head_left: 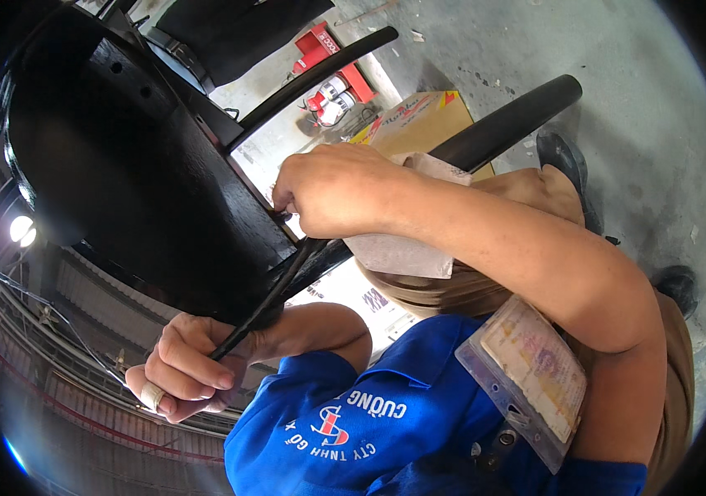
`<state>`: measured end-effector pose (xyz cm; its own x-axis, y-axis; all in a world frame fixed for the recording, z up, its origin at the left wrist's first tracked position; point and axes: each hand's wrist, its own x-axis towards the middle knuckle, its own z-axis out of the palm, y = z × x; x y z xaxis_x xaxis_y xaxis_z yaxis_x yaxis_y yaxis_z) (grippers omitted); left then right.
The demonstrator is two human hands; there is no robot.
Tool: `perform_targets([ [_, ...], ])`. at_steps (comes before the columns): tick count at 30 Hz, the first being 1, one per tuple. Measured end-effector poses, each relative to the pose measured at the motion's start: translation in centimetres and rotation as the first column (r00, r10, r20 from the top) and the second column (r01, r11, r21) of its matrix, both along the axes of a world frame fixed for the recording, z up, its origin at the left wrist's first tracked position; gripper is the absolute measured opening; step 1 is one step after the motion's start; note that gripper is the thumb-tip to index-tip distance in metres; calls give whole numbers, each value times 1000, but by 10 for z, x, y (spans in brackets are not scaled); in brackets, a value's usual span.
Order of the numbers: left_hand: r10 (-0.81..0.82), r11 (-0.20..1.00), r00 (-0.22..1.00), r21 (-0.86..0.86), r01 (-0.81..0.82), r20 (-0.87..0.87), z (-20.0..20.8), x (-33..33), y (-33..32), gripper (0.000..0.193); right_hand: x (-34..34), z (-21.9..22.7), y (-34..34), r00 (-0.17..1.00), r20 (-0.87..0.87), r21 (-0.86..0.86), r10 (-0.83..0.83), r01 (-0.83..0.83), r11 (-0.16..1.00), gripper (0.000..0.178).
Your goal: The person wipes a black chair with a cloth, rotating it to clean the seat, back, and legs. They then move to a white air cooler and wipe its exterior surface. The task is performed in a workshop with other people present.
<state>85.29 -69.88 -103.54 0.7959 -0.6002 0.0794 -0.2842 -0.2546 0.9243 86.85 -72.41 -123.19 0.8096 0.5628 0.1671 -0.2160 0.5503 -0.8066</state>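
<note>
A glossy black wooden piece of furniture (146,174), seemingly a chair, is tipped over in front of me, with a thick round leg (518,120) and a thinner one (320,83) sticking out. My left hand (187,364) is closed around the lower end of a thin dark rod (274,289), which slants up toward the frame's corner. At that corner my right hand (332,194) has its fingers curled in; what they pinch is mostly hidden. Under my right forearm a pale greyish sheet (402,248), cloth or paper, lies over the thick leg and my lap.
A cardboard box (419,116) stands on the grey floor (642,107) behind the thick leg. Farther back are fire extinguishers (332,103) by a red stand (357,78). Another black item (237,33) is at the top. A badge (526,372) hangs on my blue shirt.
</note>
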Motion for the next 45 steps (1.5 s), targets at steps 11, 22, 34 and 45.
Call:
perform_targets([
  [11,-15,997,977,-72,31,213,-12,1,6,25,-14,5,7,989,-64,-27,-135,134,991,20],
  [22,236,953,928,-257,-162,289,-10,-10,13,31,2,50,-57,830,81,-330,-552,545,771,30],
  [34,224,975,937,-73,-212,270,5,-5,29,15,11,231,-80,551,793,-374,-260,777,507,29],
  [45,633,484,199,-182,-856,748,85,186,252,25,12,234,-52,867,250,-286,-431,492,822,19],
])
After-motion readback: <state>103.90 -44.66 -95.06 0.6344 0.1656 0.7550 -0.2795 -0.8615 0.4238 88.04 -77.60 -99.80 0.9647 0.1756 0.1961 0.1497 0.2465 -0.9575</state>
